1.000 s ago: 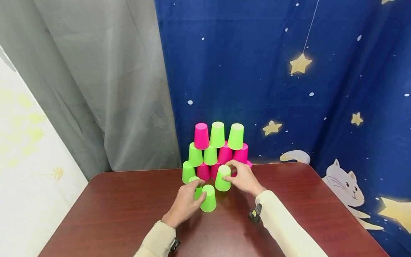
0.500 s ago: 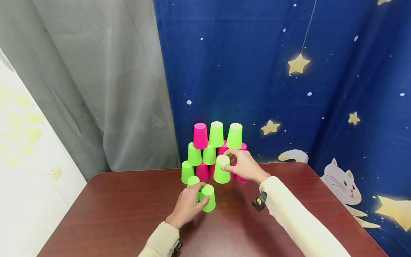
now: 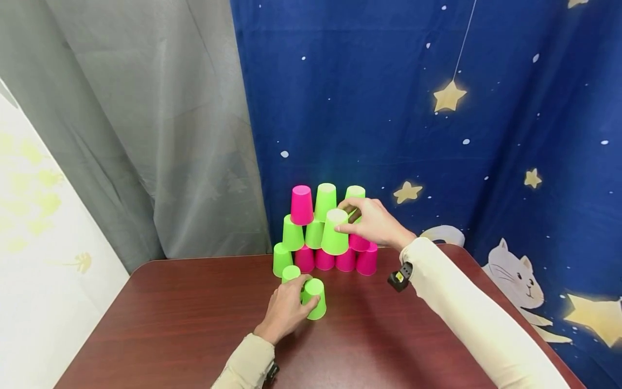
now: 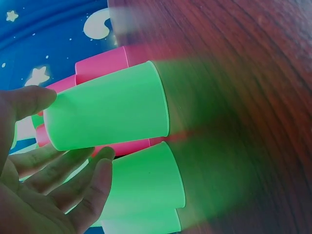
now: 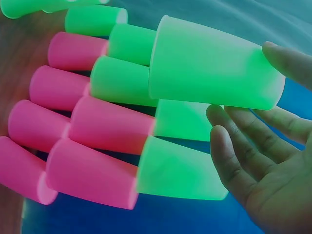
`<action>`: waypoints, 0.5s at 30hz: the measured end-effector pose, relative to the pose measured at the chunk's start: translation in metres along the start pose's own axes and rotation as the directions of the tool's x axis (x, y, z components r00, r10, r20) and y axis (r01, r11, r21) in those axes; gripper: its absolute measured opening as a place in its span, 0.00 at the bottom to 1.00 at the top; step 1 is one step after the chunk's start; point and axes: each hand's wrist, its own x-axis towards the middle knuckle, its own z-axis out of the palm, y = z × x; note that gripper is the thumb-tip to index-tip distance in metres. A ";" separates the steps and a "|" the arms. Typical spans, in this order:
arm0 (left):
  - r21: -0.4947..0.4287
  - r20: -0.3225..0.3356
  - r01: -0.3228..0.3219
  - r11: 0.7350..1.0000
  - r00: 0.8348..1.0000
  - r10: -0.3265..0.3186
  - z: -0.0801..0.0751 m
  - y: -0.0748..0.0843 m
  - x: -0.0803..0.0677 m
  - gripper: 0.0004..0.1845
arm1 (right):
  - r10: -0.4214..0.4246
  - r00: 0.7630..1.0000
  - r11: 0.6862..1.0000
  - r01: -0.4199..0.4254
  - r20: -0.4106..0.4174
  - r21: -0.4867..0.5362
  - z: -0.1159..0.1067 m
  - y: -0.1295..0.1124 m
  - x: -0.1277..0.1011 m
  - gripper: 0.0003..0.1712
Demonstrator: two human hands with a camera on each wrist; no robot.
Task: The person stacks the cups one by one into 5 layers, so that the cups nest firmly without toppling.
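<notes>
Two green cups [image 3: 335, 233] [image 3: 315, 306] in hand

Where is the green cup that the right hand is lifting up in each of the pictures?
Head view: the lifted green cup is at the middle, upside down, in front of the cup stack, gripped by the right hand.
Left wrist view: I cannot tell it among the cups there; the left hand holds a different one.
Right wrist view: it fills the upper middle, pinched at its closed end.
Shared landmark: the pink cups of the stack.
</notes>
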 end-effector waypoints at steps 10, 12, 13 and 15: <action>-0.015 0.027 0.002 1.000 1.000 -0.002 0.000 -0.003 -0.002 0.20 | -0.009 1.000 1.000 0.010 0.029 -0.024 -0.031 -0.017 0.019 0.23; -0.014 0.029 0.001 1.000 1.000 -0.001 0.000 -0.003 -0.002 0.20 | -0.014 0.999 0.999 0.015 0.029 -0.042 -0.040 -0.021 0.024 0.24; -0.012 0.031 0.003 1.000 1.000 -0.003 0.000 -0.003 -0.002 0.20 | -0.016 1.000 0.999 0.017 0.026 -0.052 -0.045 -0.023 0.027 0.24; -0.010 0.031 0.002 1.000 1.000 -0.001 -0.001 -0.002 -0.001 0.20 | -0.008 1.000 0.998 0.009 0.016 -0.065 -0.055 -0.028 0.033 0.24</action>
